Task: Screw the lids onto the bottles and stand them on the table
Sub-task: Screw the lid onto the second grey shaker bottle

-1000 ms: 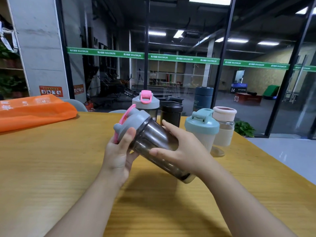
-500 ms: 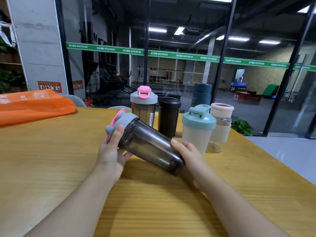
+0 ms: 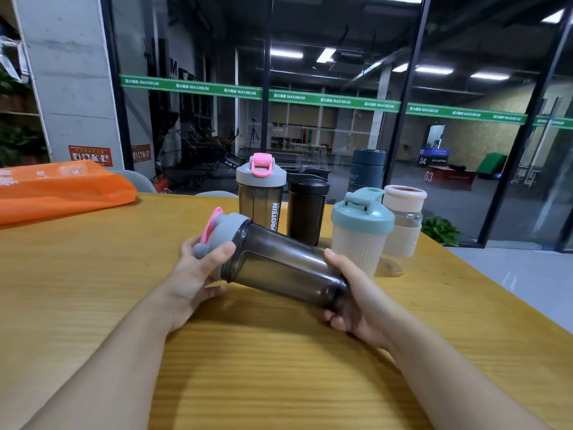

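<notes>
A smoky dark shaker bottle (image 3: 279, 262) lies tilted above the wooden table (image 3: 93, 290), its grey lid with pink flip cap (image 3: 228, 226) pointing up-left. My left hand (image 3: 198, 271) grips the lid end, thumb across the bottle's neck. My right hand (image 3: 356, 293) cups the bottle's base from the right. Behind stand a matching grey-lidded shaker (image 3: 260, 190), a black bottle (image 3: 307, 209), a frosted bottle with teal lid (image 3: 361, 231) and a clear bottle with pale pink lid (image 3: 404, 218), all upright.
An orange bag (image 3: 59, 190) lies at the table's far left. A clear round disc (image 3: 389, 268) lies on the table by the teal-lidded bottle. Glass wall panels stand right behind the table; the table's right edge drops to the floor.
The held bottle has sunk lower and flattened toward horizontal. My right hand slid from the bottle's side down to its base. The view shifted slightly downward.
</notes>
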A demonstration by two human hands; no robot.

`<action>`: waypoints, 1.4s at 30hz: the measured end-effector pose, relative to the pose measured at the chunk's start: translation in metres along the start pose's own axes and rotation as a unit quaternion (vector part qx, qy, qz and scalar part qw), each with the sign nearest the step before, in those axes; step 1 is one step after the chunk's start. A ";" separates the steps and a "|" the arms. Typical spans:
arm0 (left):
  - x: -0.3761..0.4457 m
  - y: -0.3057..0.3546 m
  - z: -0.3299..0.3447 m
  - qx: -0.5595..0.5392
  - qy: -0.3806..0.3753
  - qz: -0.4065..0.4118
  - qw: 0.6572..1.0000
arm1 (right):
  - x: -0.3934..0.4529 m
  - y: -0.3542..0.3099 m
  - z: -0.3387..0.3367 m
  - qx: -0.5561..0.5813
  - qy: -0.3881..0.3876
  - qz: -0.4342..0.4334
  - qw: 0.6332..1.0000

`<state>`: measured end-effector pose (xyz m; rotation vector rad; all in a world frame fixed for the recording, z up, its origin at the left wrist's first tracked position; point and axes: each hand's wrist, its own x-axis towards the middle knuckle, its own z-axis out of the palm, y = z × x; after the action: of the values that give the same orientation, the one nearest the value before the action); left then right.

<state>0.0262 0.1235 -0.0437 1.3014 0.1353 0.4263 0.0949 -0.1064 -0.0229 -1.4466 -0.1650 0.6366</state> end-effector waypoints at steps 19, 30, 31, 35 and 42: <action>-0.007 0.011 0.008 0.021 -0.044 0.056 0.997 | -0.006 0.004 -0.008 0.033 -0.014 -0.040 0.999; -0.006 0.011 0.015 -0.026 0.002 0.039 0.999 | -0.003 0.009 0.000 -0.090 0.036 -0.211 0.973; -0.006 0.011 0.015 -0.030 0.008 0.035 0.999 | -0.004 0.009 -0.001 -0.100 0.031 -0.228 0.968; -0.004 0.010 0.011 -0.027 0.021 0.021 0.999 | -0.006 0.012 -0.009 -0.157 0.012 -0.265 0.951; -0.003 0.005 0.010 -0.028 0.039 -0.013 0.999 | -0.007 0.013 -0.012 -0.246 -0.005 -0.290 0.925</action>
<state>0.0260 0.1146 -0.0370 1.2280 0.2047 0.4555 0.0905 -0.1208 -0.0355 -1.7606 -0.7766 0.1080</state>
